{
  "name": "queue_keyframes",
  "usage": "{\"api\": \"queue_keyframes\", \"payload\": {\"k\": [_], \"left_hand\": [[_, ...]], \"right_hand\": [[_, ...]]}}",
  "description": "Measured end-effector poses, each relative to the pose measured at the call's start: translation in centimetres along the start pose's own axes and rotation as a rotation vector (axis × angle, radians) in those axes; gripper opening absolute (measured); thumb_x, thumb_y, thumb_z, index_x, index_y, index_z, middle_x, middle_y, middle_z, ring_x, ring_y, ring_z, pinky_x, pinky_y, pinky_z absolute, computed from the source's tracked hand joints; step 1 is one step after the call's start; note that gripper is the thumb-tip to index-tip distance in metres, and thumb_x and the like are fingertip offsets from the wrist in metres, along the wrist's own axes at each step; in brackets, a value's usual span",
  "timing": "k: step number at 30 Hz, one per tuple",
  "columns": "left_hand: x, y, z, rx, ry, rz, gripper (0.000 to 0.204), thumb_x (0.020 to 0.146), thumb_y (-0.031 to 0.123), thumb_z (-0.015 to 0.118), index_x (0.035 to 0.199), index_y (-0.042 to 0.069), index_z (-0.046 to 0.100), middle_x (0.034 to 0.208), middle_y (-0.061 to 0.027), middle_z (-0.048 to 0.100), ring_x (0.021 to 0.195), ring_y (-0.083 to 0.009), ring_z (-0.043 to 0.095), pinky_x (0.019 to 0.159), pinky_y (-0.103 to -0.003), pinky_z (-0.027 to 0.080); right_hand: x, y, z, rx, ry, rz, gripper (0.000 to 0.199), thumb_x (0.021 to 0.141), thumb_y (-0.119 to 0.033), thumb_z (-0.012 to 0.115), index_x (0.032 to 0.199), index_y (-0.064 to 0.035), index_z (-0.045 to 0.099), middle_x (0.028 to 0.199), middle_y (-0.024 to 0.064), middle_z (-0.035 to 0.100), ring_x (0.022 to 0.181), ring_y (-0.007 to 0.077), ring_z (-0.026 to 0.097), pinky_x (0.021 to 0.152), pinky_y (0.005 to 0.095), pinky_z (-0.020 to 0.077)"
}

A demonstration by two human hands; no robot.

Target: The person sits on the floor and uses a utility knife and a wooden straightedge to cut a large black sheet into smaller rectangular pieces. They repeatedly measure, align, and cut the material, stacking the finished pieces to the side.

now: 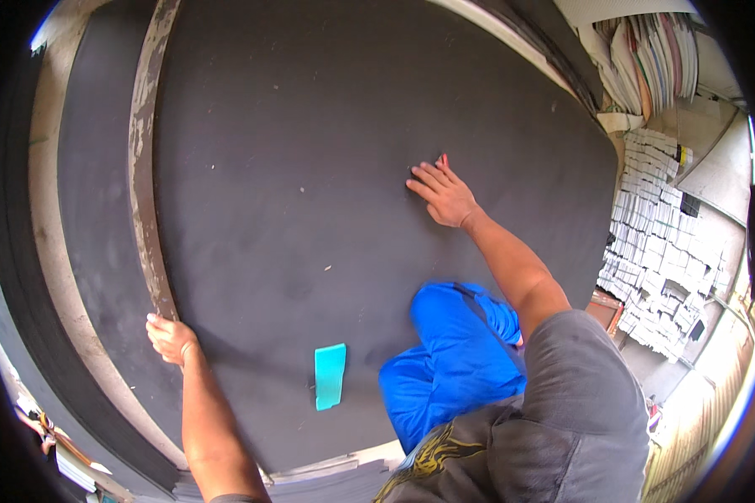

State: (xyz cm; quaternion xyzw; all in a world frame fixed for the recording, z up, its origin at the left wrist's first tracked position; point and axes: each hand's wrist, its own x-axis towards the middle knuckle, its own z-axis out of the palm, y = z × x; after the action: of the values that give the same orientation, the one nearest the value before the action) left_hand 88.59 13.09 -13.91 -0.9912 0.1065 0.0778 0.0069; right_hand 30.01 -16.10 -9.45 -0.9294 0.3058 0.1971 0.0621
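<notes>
A large dark grey sheet (352, 101) lies spread beneath me. My left hand (173, 339) is closed around the near end of a long narrow strip (143, 142), worn and patchy brown and grey, that runs away from me along the left part of the sheet. My right hand (445, 194) rests palm down on the sheet with its fingers stretched out. Beside its outer finger a small red thing (445, 158) sticks out; I cannot make out its kind or whether the hand holds it. A flat turquoise piece (330, 376) lies on the sheet between my arms.
My bent leg in blue trousers (453, 352) is on the sheet at the lower right. Many small white stacked pieces (654, 226) stand to the right, with a pile of folded sheets (646, 63) beyond. Dark layered sheets (25, 251) edge the left side.
</notes>
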Motion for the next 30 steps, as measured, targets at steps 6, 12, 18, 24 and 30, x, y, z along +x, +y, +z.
{"api": "queue_keyframes", "payload": {"k": [6, 12, 18, 24, 30], "left_hand": [[0.6, -0.4, 0.3, -0.005, -0.001, 0.001, 0.065, 0.111, 0.057, 0.029, 0.135, 0.009, 0.065, 0.133, -0.0176, 0.069, 0.125, -0.0428, 0.061, 0.101, -0.057, 0.047], [-0.4, 0.9, -0.6, 0.006, -0.013, -0.041, 0.068, 0.110, 0.061, 0.026, 0.140, 0.012, 0.062, 0.138, -0.0119, 0.067, 0.128, -0.0408, 0.060, 0.103, -0.057, 0.046], [0.1, -0.1, 0.5, 0.003, -0.018, -0.008, 0.066, 0.111, 0.059, 0.026, 0.135, 0.010, 0.064, 0.131, -0.0144, 0.069, 0.124, -0.0425, 0.061, 0.101, -0.058, 0.046], [-0.9, 1.2, -1.0, 0.040, -0.048, -0.081, 0.062, 0.109, 0.059, 0.031, 0.133, 0.015, 0.068, 0.131, -0.0118, 0.071, 0.120, -0.0419, 0.066, 0.098, -0.057, 0.052], [-0.9, 2.8, -1.8, 0.064, 0.005, 0.009, 0.047, 0.108, 0.051, 0.040, 0.118, 0.014, 0.069, 0.118, -0.0134, 0.070, 0.111, -0.0402, 0.066, 0.095, -0.055, 0.052]], "right_hand": [[-2.8, 3.7, 1.6, -0.142, 0.032, -0.124, 0.047, 0.091, -0.025, 0.069, 0.135, -0.0191, 0.054, 0.149, 0.0083, 0.055, 0.144, 0.0281, 0.051, 0.125, 0.0461, 0.0375], [-3.3, 4.2, 2.3, -0.170, 0.135, -0.072, 0.027, 0.093, -0.019, 0.065, 0.118, -0.0180, 0.058, 0.134, 0.0067, 0.062, 0.137, 0.0277, 0.055, 0.122, 0.0465, 0.0399], [-3.7, 5.4, 2.0, -0.037, 0.222, 0.043, 0.020, 0.078, -0.017, 0.076, 0.095, -0.0168, 0.064, 0.110, 0.0049, 0.064, 0.117, 0.0282, 0.061, 0.116, 0.0457, 0.0457], [-0.4, 4.3, -1.1, 0.094, 0.197, 0.102, 0.018, 0.085, -0.020, 0.074, 0.100, -0.0146, 0.066, 0.106, 0.0055, 0.066, 0.110, 0.0285, 0.063, 0.111, 0.0464, 0.0464], [12.6, -8.9, -3.9, 0.401, 0.365, 0.162, 0.037, 0.081, -0.017, 0.072, 0.117, -0.0174, 0.066, 0.101, 0.0056, 0.061, 0.093, 0.0272, 0.064, 0.070, 0.0437, 0.0559]]}}
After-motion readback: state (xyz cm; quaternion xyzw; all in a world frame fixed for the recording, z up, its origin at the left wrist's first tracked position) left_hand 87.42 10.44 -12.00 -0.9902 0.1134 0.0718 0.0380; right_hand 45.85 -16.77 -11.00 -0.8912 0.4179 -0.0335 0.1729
